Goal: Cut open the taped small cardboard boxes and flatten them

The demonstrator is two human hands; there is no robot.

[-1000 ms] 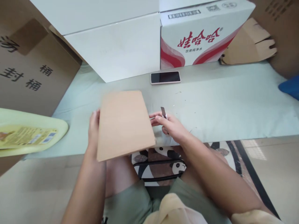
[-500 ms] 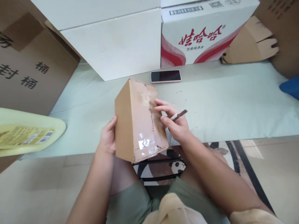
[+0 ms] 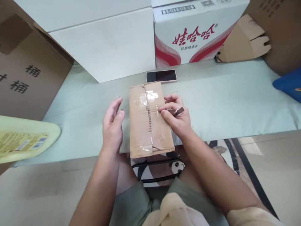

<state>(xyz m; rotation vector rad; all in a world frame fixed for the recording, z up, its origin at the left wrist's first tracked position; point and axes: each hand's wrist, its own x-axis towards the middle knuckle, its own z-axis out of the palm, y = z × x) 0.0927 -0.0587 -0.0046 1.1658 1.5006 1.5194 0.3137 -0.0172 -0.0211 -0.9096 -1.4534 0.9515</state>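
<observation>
A brown cardboard box lies at the table's near edge, its top facing up. Shiny clear tape covers parts of it, and a rough, dotted seam runs lengthwise down the middle. My left hand is apart from the box on its left, fingers raised and holding nothing. At the box's right side, my right hand has its fingertips on or close to the top edge. A slim knife-like tool is held in that hand, its flat metallic end sticking out past the fingers; the rest is mostly hidden.
A phone lies just beyond the box on the pale green cloth. Behind stand a large white box and a red-and-white water carton. A yellow bottle is at left, a torn cardboard piece at back right.
The box has tipped from a tilted stance to lie flat with its taped side up. My left hand has let go of it and moved off. My right hand keeps the tool.
</observation>
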